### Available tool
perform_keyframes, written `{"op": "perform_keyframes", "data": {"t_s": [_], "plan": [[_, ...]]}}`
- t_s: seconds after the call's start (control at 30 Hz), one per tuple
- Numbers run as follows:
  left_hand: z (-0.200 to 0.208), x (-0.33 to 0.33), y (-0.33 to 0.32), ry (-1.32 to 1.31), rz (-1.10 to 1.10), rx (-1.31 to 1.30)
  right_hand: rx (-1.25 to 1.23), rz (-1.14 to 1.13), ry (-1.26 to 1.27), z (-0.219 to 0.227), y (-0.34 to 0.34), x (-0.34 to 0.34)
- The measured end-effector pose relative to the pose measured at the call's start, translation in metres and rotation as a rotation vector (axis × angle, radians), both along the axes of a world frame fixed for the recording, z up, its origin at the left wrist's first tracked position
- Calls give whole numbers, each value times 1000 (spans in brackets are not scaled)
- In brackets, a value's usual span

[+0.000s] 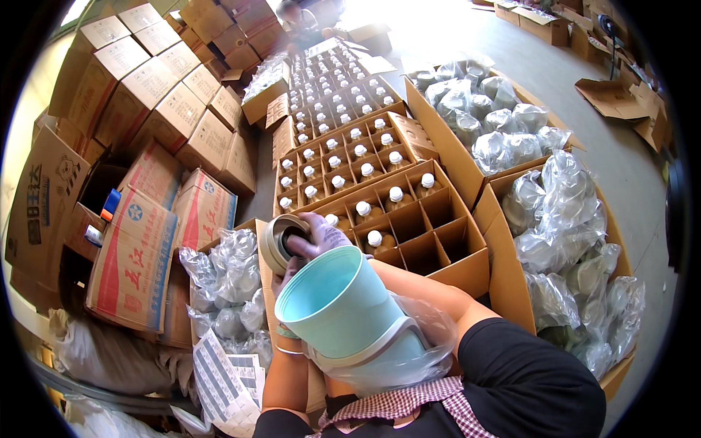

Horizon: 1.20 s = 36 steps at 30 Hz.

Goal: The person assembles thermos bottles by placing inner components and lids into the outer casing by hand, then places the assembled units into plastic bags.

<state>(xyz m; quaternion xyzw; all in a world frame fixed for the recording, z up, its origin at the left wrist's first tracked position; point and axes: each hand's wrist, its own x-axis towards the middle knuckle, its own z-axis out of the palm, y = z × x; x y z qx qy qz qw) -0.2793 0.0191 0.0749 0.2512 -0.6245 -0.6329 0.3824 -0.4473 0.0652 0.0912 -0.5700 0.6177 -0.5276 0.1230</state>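
Observation:
A round grey container (272, 247) with a dark inside is tilted in front of me at the left of centre. My right hand (326, 235), in a purple glove, reaches across to it, its fingers at the rim and dark opening. Below it, my left hand (289, 271), gloved too, supports the container from beneath and is partly hidden by a bucket. The light blue bucket (328, 288), with a grey band or handle, leans against me between my arms, its mouth tipped up to the left. A clear plastic bag (431, 347) wraps its lower part.
Divided cartons (456, 252) of white-capped bottles (395, 196) stretch ahead, some compartments of the nearest one unfilled. Open boxes of plastic-wrapped items (555, 219) stand at the right, another (226, 270) at the left. Stacked cartons (146, 95) rise at the left. A person (296, 22) sits at the far end.

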Motion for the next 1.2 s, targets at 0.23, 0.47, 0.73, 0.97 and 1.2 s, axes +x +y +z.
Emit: {"op": "perform_keyframes", "data": {"t_s": [0.23,0.47,0.73,0.97,1.2], "plan": [[-3,-23,19,-29,-46,-62,243,85,-676,-26,-19,-29],[0,-12,11,-10,-34,-34,-100,36,-144,6,12,-7],[34,-74,39,-221,235,-1270,-161,601,-1317,-119,-74,-65],[72,34,-40,680,90,-1,-47,420,-382,-51,-30,-24],[159,16,49,583,-676,-112,172,482,-2,-48,-8,23]]}}
